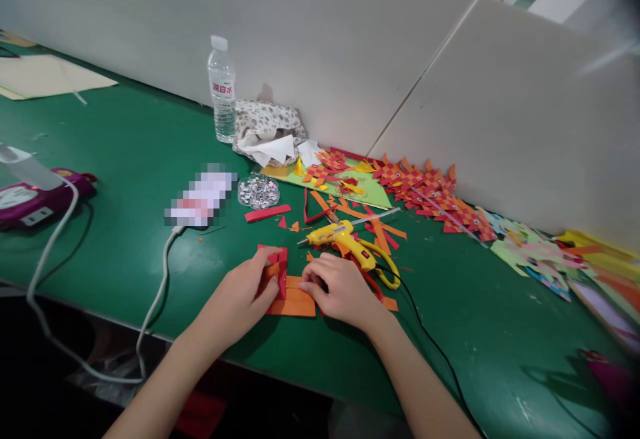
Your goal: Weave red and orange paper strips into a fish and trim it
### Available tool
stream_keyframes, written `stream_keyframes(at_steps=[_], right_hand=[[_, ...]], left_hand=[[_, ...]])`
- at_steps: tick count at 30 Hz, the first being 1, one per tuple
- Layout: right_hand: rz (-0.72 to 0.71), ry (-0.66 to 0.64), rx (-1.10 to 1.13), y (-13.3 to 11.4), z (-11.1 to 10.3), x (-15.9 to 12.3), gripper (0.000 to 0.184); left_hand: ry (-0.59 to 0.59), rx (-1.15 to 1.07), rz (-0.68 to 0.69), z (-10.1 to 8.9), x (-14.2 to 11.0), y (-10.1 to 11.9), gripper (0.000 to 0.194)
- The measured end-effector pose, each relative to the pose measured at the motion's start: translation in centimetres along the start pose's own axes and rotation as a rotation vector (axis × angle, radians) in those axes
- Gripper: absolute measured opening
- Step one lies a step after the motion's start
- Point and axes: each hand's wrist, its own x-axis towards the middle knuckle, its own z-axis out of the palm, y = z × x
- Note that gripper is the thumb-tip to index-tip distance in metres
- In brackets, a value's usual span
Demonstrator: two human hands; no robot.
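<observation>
My left hand (pixel 254 287) pinches a red and orange piece made of paper strips near the front of the table. Its red strip (pixel 283 267) runs away from me, crossing an orange strip (pixel 295 307) that lies sideways. At the right end of the orange paper, my right hand (pixel 340 289) has its thumb and fingertips closed on the edge. Parts of the strips are hidden under my fingers. Just beyond my right hand lies a yellow hot glue gun (pixel 345 236), a clear glue stick in its back and its nozzle pointing left.
Loose orange and red strips (pixel 387 226) surround the glue gun. Behind are a tub of googly eyes (pixel 259 191), woven paper fish (pixel 420 182), a tissue pack (pixel 270 122) and a water bottle (pixel 223 92). Cables from a power strip (pixel 47 196) and the glue gun cross the table edge.
</observation>
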Motion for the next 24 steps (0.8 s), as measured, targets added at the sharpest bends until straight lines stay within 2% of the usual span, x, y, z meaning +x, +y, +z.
stream_keyframes(at_steps=[5, 12, 17, 24], right_hand=[[0.009, -0.001, -0.012, 0.8, -0.6, -0.3, 0.011], [-0.002, 0.111, -0.006, 1.1, -1.0, -0.6, 0.011], [-0.037, 0.021, 0.055, 0.7, -1.2, -0.4, 0.004], [-0.064, -0.038, 0.038, 0.8, -1.4, -0.3, 0.013]], left_hand=[[-0.003, 0.004, -0.008, 0.0, 0.0, 0.0, 0.031], [0.002, 0.012, -0.006, 0.0, 0.0, 0.1, 0.031], [0.0, 0.016, -0.01, 0.0, 0.0, 0.0, 0.031], [-0.009, 0.002, -0.004, 0.0, 0.0, 0.0, 0.03]])
